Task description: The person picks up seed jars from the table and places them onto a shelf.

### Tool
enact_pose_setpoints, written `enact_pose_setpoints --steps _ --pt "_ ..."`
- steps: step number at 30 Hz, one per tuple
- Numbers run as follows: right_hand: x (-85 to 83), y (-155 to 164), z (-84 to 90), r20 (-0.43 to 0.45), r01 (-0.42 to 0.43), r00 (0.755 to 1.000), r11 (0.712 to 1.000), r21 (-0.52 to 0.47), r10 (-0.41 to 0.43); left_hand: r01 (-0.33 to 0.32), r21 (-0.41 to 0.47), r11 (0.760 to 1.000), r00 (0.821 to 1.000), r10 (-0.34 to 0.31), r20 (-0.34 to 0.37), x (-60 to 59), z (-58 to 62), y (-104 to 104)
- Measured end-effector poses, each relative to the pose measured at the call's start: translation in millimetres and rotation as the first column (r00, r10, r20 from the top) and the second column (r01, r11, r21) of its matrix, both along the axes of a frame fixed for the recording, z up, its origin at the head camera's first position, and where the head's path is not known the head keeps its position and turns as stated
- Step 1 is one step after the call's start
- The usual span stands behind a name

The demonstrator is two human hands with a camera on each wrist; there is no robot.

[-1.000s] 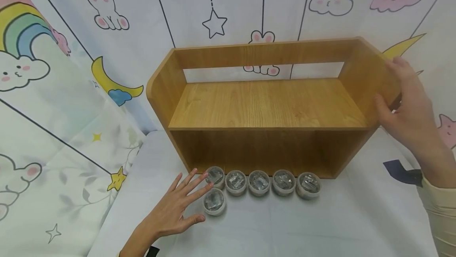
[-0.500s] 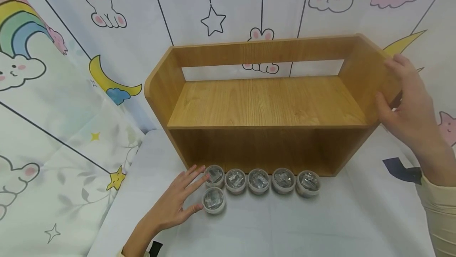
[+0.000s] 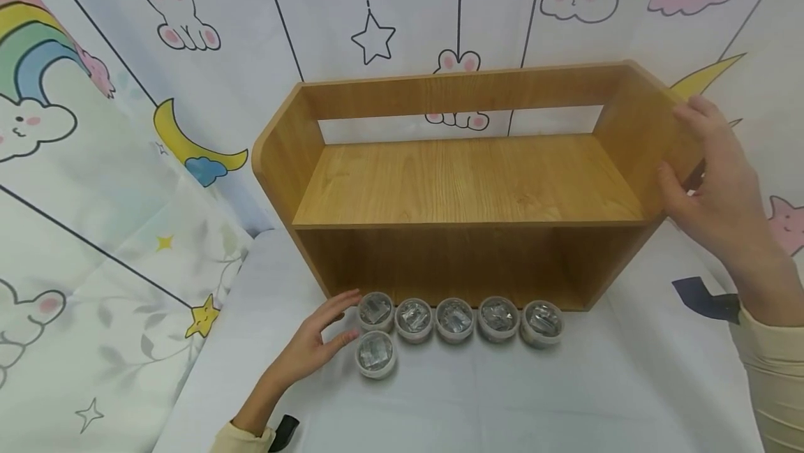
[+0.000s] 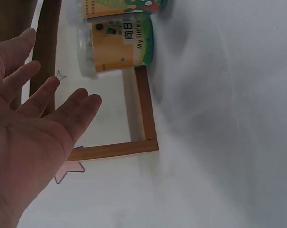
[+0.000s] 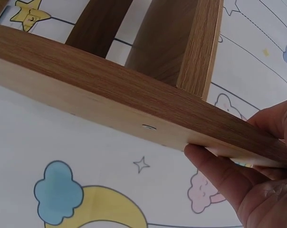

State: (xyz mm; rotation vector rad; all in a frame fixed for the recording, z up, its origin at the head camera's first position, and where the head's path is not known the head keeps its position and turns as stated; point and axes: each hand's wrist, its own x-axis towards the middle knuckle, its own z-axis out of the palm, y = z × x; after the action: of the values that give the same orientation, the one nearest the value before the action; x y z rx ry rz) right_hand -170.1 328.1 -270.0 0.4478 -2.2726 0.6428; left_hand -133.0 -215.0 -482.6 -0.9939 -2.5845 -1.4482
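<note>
We see a white table [image 3: 628, 397] pushed against cartoon-printed curtains [image 3: 94, 90] with rainbows, rabbits and stars. On the table stands a wooden shelf [image 3: 465, 181], the biggest thing here – it has an upper board, a lower opening and a low rail along the back.

The right hand [image 3: 712, 191] grips the right side panel of the shelf: the thumb lies on the inner face and the fingers wrap over the outer face. In the right wrist view the same hand [image 5: 257, 180] pinches the panel edge between thumb and fingers.

In front of the shelf five small round jars [image 3: 455, 318] with clear lids stand in a row, touching or almost touching each other. A sixth jar [image 3: 375, 354] stands alone just in front of the leftmost one in the row.

The left hand [image 3: 314, 345] holds nothing – its fingers are loosely spread and only slightly bent, beside the sixth jar, the thumb near its rim. We cannot tell if it touches it. In the left wrist view the palm [image 4: 29, 156] is open, with an orange-labelled jar [image 4: 117, 45] just beyond the fingertips.
</note>
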Motion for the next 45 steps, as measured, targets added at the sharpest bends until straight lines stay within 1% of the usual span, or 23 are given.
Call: enact_pose_setpoints --steps 2,5,9,13,19,24,26,30,33,41,43,45 --pt "-0.1 -0.3 0.2 0.001 0.005 1.0 1.0 0.002 -0.005 0.02 0.041 0.999 0.999 -0.022 0.043 -3.7 -3.7 0.0" --pt "-0.1 -0.6 0.5 0.004 0.009 1.0 1.0 0.001 -0.009 0.049 0.071 0.996 0.994 -0.056 0.097 -8.0 -8.0 -0.2" --pt "0.4 -0.3 0.6 0.003 0.01 1.0 1.0 -0.001 -0.01 0.082 0.076 0.994 0.983 -0.093 0.158 -12.1 -12.5 0.6" --pt "0.5 -0.4 0.8 0.005 0.013 1.0 1.0 -0.005 -0.013 0.08 0.075 0.994 0.976 -0.094 0.198 -16.2 -18.0 2.1" --pt "0.5 -1.7 1.3 0.014 0.013 1.0 1.0 -0.01 -0.013 0.053 0.09 0.995 0.974 -0.072 0.215 -21.8 -28.1 4.0" --pt "0.9 -3.0 0.8 0.017 0.012 1.0 1.0 -0.019 -0.012 0.043 0.139 0.989 0.967 -0.076 0.242 -24.6 -34.1 6.0" --pt "1.6 -4.0 1.1 0.016 0.009 1.0 1.0 -0.022 -0.009 0.049 0.16 0.986 0.968 -0.086 0.235 -25.5 -35.7 6.8" --pt "3.0 -6.8 2.9 0.002 0.015 1.0 1.0 -0.014 -0.015 0.059 0.175 0.983 0.975 -0.094 0.203 -28.2 -38.3 7.6" --pt "4.3 -8.4 4.3 -0.001 0.017 1.0 1.0 -0.01 -0.017 0.057 0.171 0.984 0.978 -0.09 0.19 -29.9 -38.6 8.1" --pt "5.8 -8.0 3.4 0.025 0.035 0.999 0.999 -0.029 -0.034 0.031 0.169 0.985 0.978 -0.064 0.196 -30.3 -39.3 9.4" --pt "5.1 -6.6 2.3 0.026 0.035 0.999 0.999 -0.031 -0.034 0.023 0.165 0.986 0.979 -0.055 0.197 -26.7 -31.4 11.0" --pt "4.7 -5.8 1.7 0.025 0.036 0.999 0.999 -0.03 -0.035 0.014 0.167 0.986 0.979 -0.048 0.198 -26.3 -31.6 9.9"
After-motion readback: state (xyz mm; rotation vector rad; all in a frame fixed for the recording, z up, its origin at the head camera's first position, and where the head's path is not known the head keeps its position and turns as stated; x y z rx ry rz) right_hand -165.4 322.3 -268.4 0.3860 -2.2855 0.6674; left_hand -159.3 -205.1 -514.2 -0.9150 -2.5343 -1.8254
